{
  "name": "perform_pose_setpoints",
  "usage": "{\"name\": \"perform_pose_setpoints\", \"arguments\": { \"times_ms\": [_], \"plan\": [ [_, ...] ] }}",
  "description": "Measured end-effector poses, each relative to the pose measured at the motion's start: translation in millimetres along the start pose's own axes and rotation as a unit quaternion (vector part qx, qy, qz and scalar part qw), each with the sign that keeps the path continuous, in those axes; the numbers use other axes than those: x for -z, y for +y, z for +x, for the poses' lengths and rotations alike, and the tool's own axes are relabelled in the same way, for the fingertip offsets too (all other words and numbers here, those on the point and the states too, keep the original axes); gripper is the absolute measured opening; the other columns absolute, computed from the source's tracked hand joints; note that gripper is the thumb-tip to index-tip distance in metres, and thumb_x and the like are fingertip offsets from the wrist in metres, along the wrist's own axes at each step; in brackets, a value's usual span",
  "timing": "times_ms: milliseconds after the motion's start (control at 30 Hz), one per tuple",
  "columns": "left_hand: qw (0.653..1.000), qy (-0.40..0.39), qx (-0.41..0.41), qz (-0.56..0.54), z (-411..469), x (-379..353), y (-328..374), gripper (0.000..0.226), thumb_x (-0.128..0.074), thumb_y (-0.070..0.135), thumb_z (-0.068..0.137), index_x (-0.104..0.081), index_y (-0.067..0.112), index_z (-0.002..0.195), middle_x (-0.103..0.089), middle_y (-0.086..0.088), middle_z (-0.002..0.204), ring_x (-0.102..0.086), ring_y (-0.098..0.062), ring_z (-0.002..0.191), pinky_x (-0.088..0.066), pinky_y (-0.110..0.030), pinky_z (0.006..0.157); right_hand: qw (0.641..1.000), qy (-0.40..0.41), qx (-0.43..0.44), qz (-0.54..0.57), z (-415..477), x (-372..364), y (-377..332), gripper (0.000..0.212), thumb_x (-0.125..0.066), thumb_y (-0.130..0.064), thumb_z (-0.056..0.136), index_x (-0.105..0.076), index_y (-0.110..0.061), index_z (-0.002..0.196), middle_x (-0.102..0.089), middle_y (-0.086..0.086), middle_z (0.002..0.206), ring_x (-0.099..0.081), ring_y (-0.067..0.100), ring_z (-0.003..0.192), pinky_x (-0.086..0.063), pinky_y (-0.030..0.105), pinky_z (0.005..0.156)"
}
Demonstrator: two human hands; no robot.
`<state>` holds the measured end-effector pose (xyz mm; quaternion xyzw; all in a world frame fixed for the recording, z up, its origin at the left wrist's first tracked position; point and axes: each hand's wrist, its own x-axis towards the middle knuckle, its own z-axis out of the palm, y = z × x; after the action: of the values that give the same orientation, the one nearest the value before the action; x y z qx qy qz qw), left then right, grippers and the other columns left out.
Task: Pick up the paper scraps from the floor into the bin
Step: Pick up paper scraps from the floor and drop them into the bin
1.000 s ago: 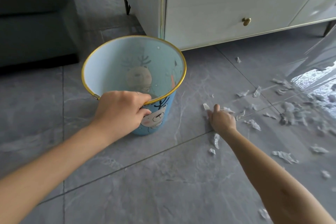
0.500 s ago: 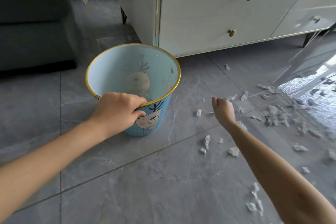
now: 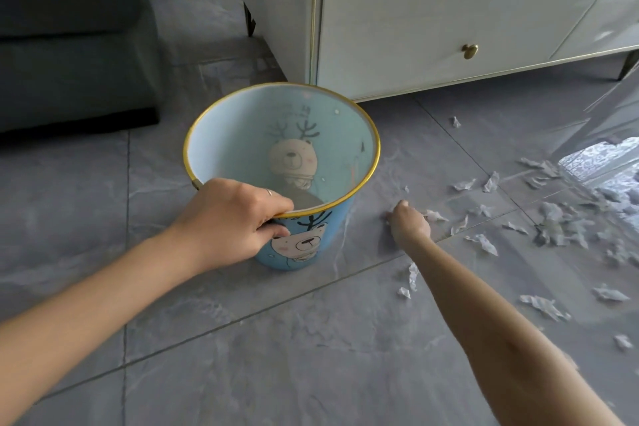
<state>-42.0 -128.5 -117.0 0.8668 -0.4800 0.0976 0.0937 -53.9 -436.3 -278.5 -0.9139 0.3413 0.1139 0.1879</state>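
Fingers of the left hand [image 3: 231, 222] clamp the blue bin's [image 3: 340, 145] gold rim; right hand [image 3: 409, 224] is curled on the floor tiles [image 3: 311, 356] — contents hidden — paper scraps [image 3: 480, 241] scattered beyond it.

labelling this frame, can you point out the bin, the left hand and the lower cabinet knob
bin [image 3: 313, 245], head view, on the blue outer wall at the bear print
left hand [image 3: 228, 218], head view, on the back of the hand gripping the rim
lower cabinet knob [image 3: 470, 51], head view, on the brass knob's face
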Motion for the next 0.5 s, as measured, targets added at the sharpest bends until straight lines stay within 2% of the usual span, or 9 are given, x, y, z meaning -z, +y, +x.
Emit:
{"name": "perform_pose_setpoints", "arguments": {
  "times_ms": [100, 167, 200, 267, 333, 400, 433, 500],
  "plan": [
    [1.000, 0.003, 0.000, 0.003, -1, 0, 0, 0.027, -0.044, 0.042, 0.072, -0.057, 0.020, 0.063, -0.055, 0.008, 0.054, -0.052, -0.018, 0.045, -0.012, -0.012, 0.044, 0.999, 0.036, 0.005, 0.034, 0, -4, -1, 0.024, -0.032, -0.012, 0.096, -0.049, 0.000, 0.107, -0.059, 0.023, 0.113, -0.057, 0.038, 0.104, -0.041, 0.037, 0.075],
    [1.000, 0.002, 0.001, 0.004, -1, -1, 0, 0.027, -0.044, 0.042, 0.072, -0.056, 0.020, 0.063, -0.054, 0.008, 0.054, -0.051, -0.018, 0.045, -0.012, -0.013, 0.044, 0.978, 0.098, -0.009, 0.184, 0, 10, -6, 0.025, -0.031, -0.013, 0.096, -0.051, 0.000, 0.096, -0.059, 0.021, 0.097, -0.057, 0.039, 0.099, -0.044, 0.039, 0.077],
    [1.000, 0.003, 0.000, 0.005, -1, -1, 0, 0.027, -0.044, 0.042, 0.073, -0.055, 0.020, 0.062, -0.053, 0.008, 0.053, -0.050, -0.018, 0.045, -0.012, -0.013, 0.043, 0.951, 0.139, -0.003, 0.278, -2, 22, -12, 0.027, -0.030, -0.016, 0.096, -0.050, -0.003, 0.083, -0.056, 0.016, 0.083, -0.058, 0.038, 0.090, -0.046, 0.041, 0.075],
    [1.000, 0.001, 0.000, 0.006, -1, -2, -1, 0.028, -0.044, 0.043, 0.073, -0.055, 0.020, 0.062, -0.052, 0.008, 0.053, -0.050, -0.017, 0.045, -0.013, -0.014, 0.042, 0.882, 0.206, 0.045, 0.421, -9, 57, -33, 0.034, -0.031, -0.026, 0.093, -0.036, -0.014, 0.061, -0.040, 0.004, 0.061, -0.049, 0.031, 0.067, -0.043, 0.040, 0.060],
    [1.000, -0.004, 0.003, 0.008, -1, -2, -1, 0.027, -0.046, 0.043, 0.073, -0.055, 0.020, 0.062, -0.053, 0.009, 0.053, -0.051, -0.016, 0.045, -0.013, -0.014, 0.042, 0.817, 0.245, 0.113, 0.509, -25, 101, -58, 0.035, -0.035, -0.031, 0.088, -0.026, -0.019, 0.057, -0.029, 0.001, 0.055, -0.035, 0.025, 0.056, -0.031, 0.037, 0.050],
    [1.000, -0.009, 0.004, 0.007, -1, -2, -1, 0.022, -0.053, 0.041, 0.071, -0.058, 0.021, 0.063, -0.055, 0.010, 0.054, -0.052, -0.016, 0.045, -0.013, -0.013, 0.043, 0.765, 0.250, 0.189, 0.563, -48, 140, -84, 0.035, -0.037, -0.030, 0.089, -0.025, -0.021, 0.058, -0.026, 0.001, 0.053, -0.027, 0.021, 0.050, -0.024, 0.035, 0.045],
    [1.000, -0.012, 0.007, 0.007, -1, -2, -1, 0.022, -0.053, 0.042, 0.071, -0.059, 0.023, 0.064, -0.057, 0.010, 0.054, -0.053, -0.015, 0.046, -0.013, -0.012, 0.043, 0.759, 0.243, 0.233, 0.557, -59, 154, -96, 0.035, -0.038, -0.029, 0.090, -0.025, -0.022, 0.058, -0.026, 0.001, 0.053, -0.025, 0.021, 0.050, -0.024, 0.035, 0.045],
    [1.000, -0.017, 0.014, 0.003, -1, -3, -1, 0.027, -0.045, 0.046, 0.073, -0.061, 0.024, 0.066, -0.059, 0.011, 0.056, -0.054, -0.014, 0.046, -0.014, -0.013, 0.042, 0.784, 0.212, 0.323, 0.487, -80, 165, -116, 0.036, -0.041, -0.022, 0.091, -0.027, -0.022, 0.058, -0.028, -0.002, 0.053, -0.028, 0.016, 0.050, -0.025, 0.031, 0.045]
  ]
}}
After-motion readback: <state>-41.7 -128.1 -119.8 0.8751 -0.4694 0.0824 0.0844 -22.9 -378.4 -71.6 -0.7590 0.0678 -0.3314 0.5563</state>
